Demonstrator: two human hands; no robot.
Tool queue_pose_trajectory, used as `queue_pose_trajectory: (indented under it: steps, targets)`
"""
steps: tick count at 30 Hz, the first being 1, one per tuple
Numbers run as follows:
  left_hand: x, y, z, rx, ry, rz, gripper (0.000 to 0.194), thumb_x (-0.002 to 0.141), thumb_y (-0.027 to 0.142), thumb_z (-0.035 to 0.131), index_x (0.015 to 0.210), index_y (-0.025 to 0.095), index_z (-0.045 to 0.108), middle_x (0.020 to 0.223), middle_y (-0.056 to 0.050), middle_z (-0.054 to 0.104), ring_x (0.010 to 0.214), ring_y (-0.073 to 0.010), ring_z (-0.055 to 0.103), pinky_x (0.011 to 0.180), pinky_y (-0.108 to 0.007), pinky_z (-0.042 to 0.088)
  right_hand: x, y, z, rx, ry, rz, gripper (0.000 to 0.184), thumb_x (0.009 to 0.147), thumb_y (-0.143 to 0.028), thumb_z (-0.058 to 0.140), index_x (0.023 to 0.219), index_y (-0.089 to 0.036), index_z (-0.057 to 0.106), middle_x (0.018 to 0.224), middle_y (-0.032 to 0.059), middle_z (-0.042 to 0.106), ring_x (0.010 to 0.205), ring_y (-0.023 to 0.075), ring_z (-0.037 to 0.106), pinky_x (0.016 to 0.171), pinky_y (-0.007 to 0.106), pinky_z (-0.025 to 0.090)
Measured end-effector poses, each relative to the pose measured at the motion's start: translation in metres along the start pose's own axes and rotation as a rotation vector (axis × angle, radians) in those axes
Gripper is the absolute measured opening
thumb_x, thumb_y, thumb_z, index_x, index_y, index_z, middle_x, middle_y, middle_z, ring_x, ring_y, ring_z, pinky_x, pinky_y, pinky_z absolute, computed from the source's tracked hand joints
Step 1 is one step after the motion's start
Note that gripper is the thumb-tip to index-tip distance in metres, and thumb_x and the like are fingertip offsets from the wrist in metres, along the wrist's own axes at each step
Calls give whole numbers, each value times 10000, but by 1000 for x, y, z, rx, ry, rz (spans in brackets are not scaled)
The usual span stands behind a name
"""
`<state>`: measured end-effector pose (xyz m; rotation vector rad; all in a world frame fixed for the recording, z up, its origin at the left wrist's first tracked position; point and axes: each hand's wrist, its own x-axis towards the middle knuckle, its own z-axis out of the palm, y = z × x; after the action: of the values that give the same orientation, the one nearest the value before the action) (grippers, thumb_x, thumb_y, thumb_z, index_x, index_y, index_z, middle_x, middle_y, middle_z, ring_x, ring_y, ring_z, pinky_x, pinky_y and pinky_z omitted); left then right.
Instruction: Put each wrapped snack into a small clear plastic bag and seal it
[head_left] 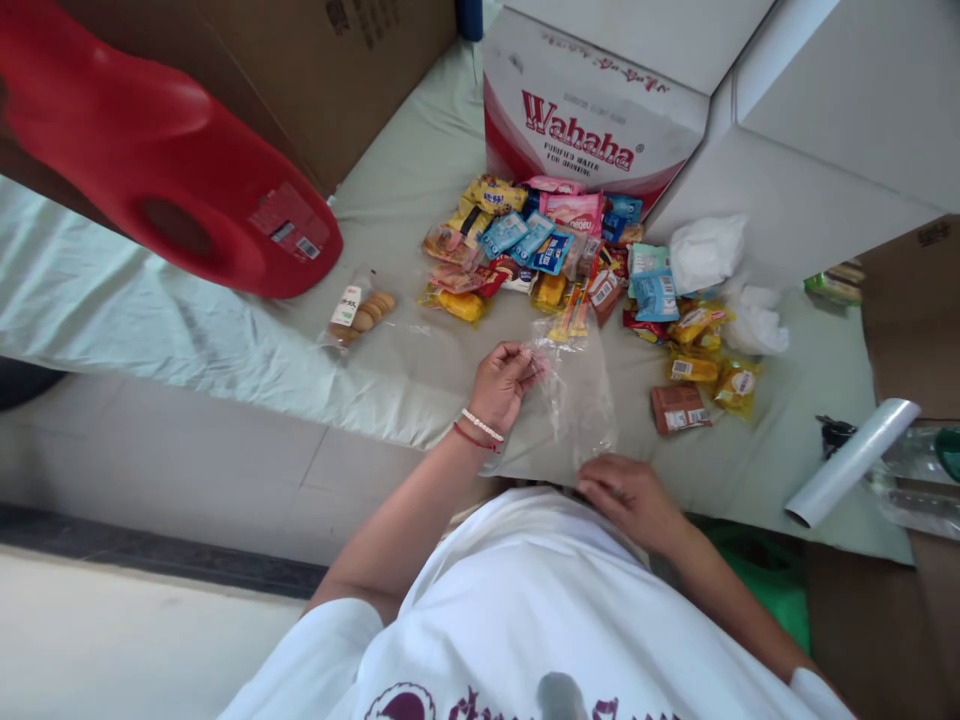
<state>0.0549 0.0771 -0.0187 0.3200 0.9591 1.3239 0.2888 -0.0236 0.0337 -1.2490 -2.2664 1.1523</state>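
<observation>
A clear plastic bag (581,390) is stretched between my two hands over the front part of the covered surface. My left hand (504,385) pinches its upper left edge. Lower down, near my shirt, the fingers of my right hand (626,495) close on the bag's bottom right corner. Just beyond the bag lies a pile of wrapped snacks (525,245) in pink, blue, yellow and red packets. Left of it, a clear pack of round biscuits (362,312) with a white label lies apart. More yellow packets (694,368) and a brown packet (679,410) lie to the right.
A red plastic jug (210,190) stands at the left. Behind the snacks is a white and red Wahaha box (585,120). White crumpled bags (707,250) lie on the right. A silvery roll (853,462) and clear bottles (922,455) occupy the right end.
</observation>
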Motion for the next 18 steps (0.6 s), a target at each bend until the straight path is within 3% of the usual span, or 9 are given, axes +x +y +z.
queue_pose_trajectory:
  steps: [3,5,8,11,14,18]
  targets:
    - [-12,-5,1,69,-19,82,443,606,429,955,810,181,649,825,9,724,761,-118,673,784,-281,560,21,-6,-27,150,301,203,253,1011,-426,583,974,-217,720,820,28,682,693,155,589,646,274,471]
    - [-20,-7,2,104,-28,129,433,586,427,965,783,176,672,780,22,713,745,-104,654,773,-255,538,46,-10,-34,91,445,217,285,924,-475,692,1052,-221,714,917,36,685,689,147,558,645,275,461]
    - [-27,-10,3,131,-62,159,407,586,396,972,733,172,667,727,36,698,697,-79,617,722,-216,496,86,-8,-23,66,431,145,330,831,-465,767,1042,-216,722,982,50,689,672,138,527,653,284,450]
    - [-30,-10,0,116,-75,126,406,596,407,969,713,168,661,680,40,676,660,-75,597,681,-211,482,109,0,-3,269,359,151,275,859,-477,709,867,-203,727,763,14,642,621,130,494,609,274,401]
    - [-30,-9,-7,74,-61,64,439,591,460,964,762,164,688,713,27,687,665,-84,613,691,-231,517,110,7,5,564,353,265,333,815,-522,752,864,-192,741,662,-22,573,569,102,425,554,254,335]
    - [-28,-3,-14,22,-72,23,450,632,484,941,797,169,666,807,4,719,673,-74,614,687,-224,534,98,11,-3,784,408,348,355,746,-526,821,860,-196,760,608,-46,517,523,74,340,498,234,248]
